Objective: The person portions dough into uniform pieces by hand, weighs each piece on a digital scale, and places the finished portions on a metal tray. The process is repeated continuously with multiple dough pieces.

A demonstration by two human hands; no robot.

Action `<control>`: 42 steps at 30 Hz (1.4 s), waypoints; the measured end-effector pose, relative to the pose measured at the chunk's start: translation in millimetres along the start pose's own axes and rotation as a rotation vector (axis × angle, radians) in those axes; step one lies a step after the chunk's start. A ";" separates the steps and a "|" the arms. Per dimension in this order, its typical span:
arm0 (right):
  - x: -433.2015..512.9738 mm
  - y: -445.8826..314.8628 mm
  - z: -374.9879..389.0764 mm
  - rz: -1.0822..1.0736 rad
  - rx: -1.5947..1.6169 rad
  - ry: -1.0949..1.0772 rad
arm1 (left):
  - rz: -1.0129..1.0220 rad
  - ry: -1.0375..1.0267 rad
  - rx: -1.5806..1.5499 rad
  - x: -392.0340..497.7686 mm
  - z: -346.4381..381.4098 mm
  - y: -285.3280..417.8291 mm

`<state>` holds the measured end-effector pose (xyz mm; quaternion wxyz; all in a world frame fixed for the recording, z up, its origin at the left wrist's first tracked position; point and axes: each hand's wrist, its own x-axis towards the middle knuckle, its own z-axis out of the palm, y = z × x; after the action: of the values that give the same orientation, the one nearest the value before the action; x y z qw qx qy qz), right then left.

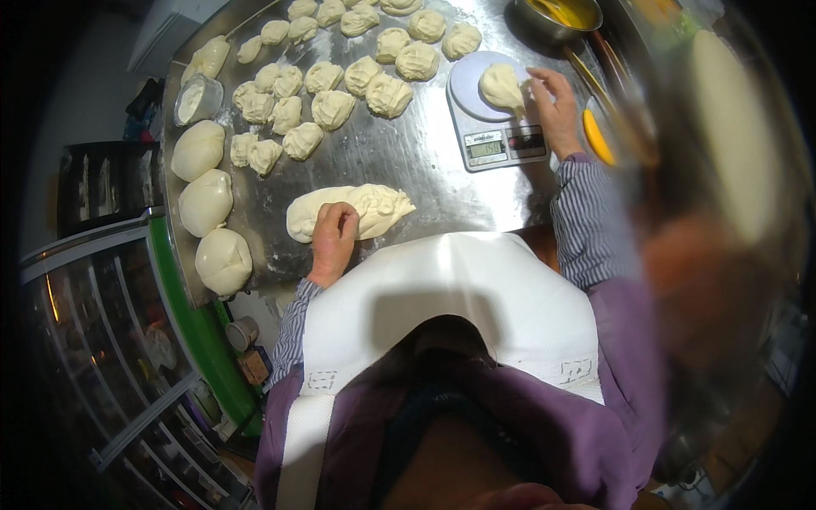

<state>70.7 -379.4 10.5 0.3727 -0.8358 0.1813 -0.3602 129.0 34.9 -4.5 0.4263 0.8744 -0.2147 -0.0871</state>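
Note:
A piece of dough (pixel 502 87) lies on the round platform of a digital kitchen scale (pixel 472 131), whose display is lit. My right hand (pixel 553 109) is beside the platform's right edge, fingers parted, with no dough between them. My left hand (pixel 335 239) rests on the near side of a long dough mass (pixel 376 207); its fingers are curled, and whether they pinch the dough is hidden. Many small dough pieces (pixel 333 109) lie in loose rows beyond it on the metal table.
Large smooth dough balls (pixel 205 203) line the left edge of the steel table (pixel 433 172), near a plastic tub (pixel 199 100) with white contents. At the upper right are a metal bowl (pixel 590 16) with yellow contents and a yellow-handled tool (pixel 598 137). The far right is blurred.

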 end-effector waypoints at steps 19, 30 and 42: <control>-9.7 51.5 -29.9 0.615 0.370 0.226 | 0.017 0.061 0.012 1.1 -4.7 -3.5; -2.6 31.3 -19.0 0.330 -0.205 -0.124 | 0.084 0.087 -0.092 18.4 -13.3 21.1; -79.9 -120.3 35.4 0.115 0.357 -0.624 | -0.489 -0.601 -0.858 62.7 40.3 120.9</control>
<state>47.0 -237.3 47.5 0.5697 -0.8157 0.0399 -0.0924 135.0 -87.6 67.0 0.6305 0.5845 -0.0636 -0.5068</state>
